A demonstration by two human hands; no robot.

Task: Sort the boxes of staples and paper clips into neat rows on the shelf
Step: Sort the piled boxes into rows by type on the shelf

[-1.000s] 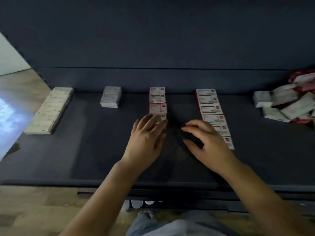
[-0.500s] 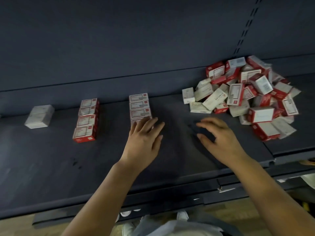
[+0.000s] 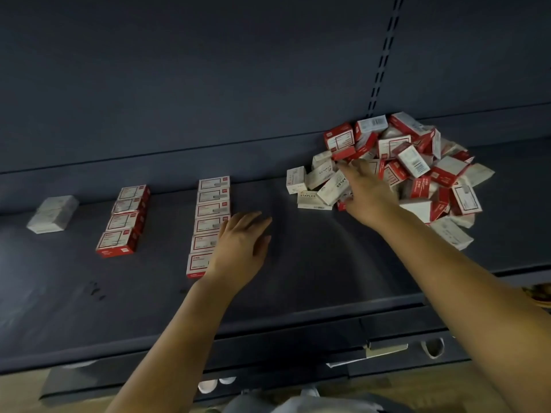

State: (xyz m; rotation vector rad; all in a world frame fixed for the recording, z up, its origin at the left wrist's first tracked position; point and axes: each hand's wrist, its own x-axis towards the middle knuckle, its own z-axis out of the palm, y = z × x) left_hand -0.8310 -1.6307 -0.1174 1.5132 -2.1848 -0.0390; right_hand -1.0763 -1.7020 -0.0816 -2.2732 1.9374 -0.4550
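The right hand reaches into the near-left edge of the loose pile of boxes, its fingers extended and slightly spread, the tips lying against a red box and a white one marked STAPLES; whether they have closed on any box I cannot tell, since the fingertips blur into the heap. The left hand lies flat with straight, relaxed fingers on the shelf, holding nothing, its thumb side just beside and partly over the nearer boxes of the row of six red-and-white boxes. Further out from the left fingers, to their left, stands a second row of four red-and-white boxes, and beyond that a small stack of plain white boxes, seemingly two high. The pile beyond the right fingers holds too many tumbled boxes to count, red-and-white ones mixed with white ones. Both forearms are bare; the right arm stretches long and diagonal from the lower right corner, while the left rises from the bottom centre with the wrist nearly straight and the palm facing down.
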